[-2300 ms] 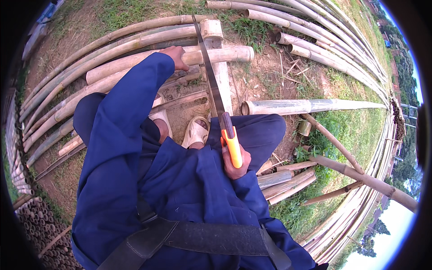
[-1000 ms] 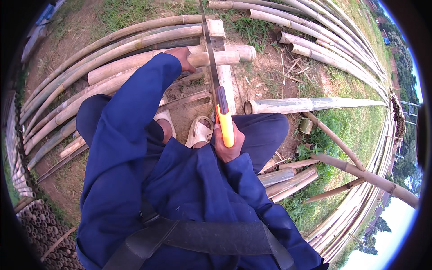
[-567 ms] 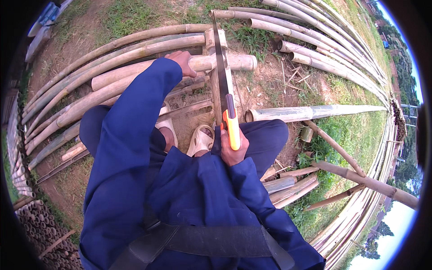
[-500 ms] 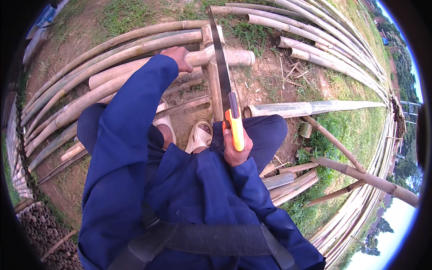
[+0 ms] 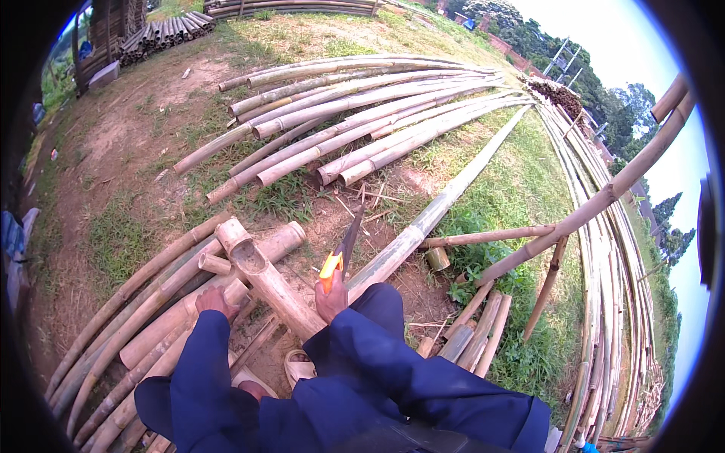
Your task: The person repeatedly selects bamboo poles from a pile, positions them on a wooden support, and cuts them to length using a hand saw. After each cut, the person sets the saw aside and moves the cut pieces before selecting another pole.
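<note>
My right hand is closed round the orange and yellow handle of a hand saw. Its dark blade points up and away, over the ground to the right of a thick bamboo post. A hollow notch shows near the post's far end. To the left, my left hand grips a bamboo pole near its end, beside the post. A short bamboo stub juts from the post's left side, and another thick bamboo length lies beyond it.
Long bamboo poles lie across the grass ahead. One long pole runs from beside my right knee into the distance. A slanting bamboo frame and cut pieces are at the right. Stacked bamboo stands far back left.
The view has swung up and to the right. The saw has moved from alongside the post to its right, still in my right hand. My left hand stays on the bamboo pole.
</note>
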Available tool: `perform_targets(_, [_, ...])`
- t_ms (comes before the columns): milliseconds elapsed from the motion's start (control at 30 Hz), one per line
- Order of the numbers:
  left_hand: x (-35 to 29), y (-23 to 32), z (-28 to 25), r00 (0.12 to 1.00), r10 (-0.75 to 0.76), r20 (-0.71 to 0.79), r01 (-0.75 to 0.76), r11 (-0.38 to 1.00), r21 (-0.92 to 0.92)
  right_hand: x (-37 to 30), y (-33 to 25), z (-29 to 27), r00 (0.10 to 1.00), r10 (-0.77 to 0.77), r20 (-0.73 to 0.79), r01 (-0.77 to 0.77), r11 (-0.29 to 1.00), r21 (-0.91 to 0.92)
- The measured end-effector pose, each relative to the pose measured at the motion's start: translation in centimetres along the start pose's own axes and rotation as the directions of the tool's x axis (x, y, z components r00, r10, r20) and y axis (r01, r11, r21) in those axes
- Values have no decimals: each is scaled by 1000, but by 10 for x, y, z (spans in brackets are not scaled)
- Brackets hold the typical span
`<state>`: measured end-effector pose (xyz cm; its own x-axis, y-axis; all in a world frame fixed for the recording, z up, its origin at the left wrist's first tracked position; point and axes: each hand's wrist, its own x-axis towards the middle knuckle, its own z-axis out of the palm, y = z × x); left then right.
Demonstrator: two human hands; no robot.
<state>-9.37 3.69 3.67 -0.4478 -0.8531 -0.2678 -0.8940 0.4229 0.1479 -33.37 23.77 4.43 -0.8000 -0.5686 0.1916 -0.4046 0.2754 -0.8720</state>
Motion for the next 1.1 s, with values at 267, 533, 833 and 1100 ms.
perform_targets(267, [-2,-4,27,985,79,-154,-75,997,33,-1,75,41,977,-59,203,113,956,-270])
perform_targets(533, [-10,-2,43,937,171,-306,-179,984,0,10,31,28,926,24,376,98,948,-304])
perform_targets(833, [-15,-5,48,920,172,-352,-201,978,-47,81,-29,133,779,-156,608,287,950,-124])
perform_targets(1100, [-16,-4,38,936,167,-311,-199,977,-75,88,-81,247,630,-418,655,689,690,-222])
